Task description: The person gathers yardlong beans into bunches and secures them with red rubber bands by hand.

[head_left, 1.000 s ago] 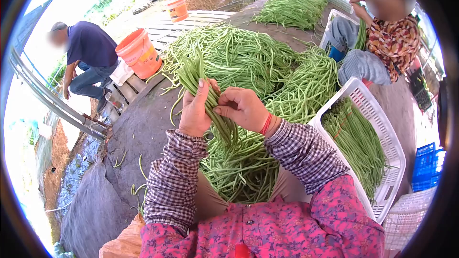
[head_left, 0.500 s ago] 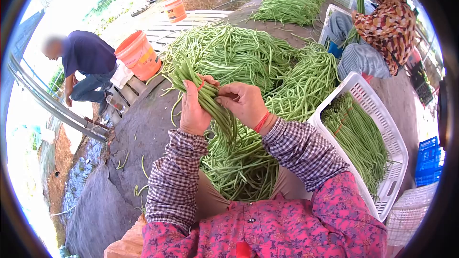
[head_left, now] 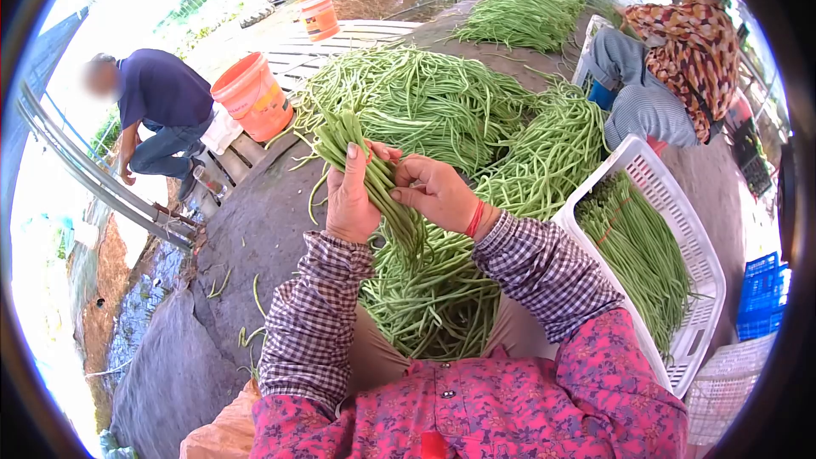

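A bundle of long green beans [head_left: 387,187] stands tilted in my left hand [head_left: 351,200], its fingers and thumb wrapped round it. Around the upper part of the bundle runs a thin red band [head_left: 370,155]. My right hand [head_left: 438,194] is closed in a pinch against the bundle's right side; whatever lies between thumb and forefinger is too small to make out. Beneath both hands, a heap of loose long beans [head_left: 429,297] lies between my knees and joins a larger pile [head_left: 416,102] ahead.
On my right stands a white plastic crate [head_left: 712,289] holding banded bean bundles [head_left: 637,255]. Blue crates [head_left: 761,297] sit farther right. Orange buckets [head_left: 255,102] [head_left: 320,17] are at the left. One person [head_left: 166,102] bends over there; another [head_left: 680,59] sits at the right.
Both hands stay at the bundle, with only a slight shift of the right fingers. The seated person on the right has lowered their hands, and the beans they held up no longer show.
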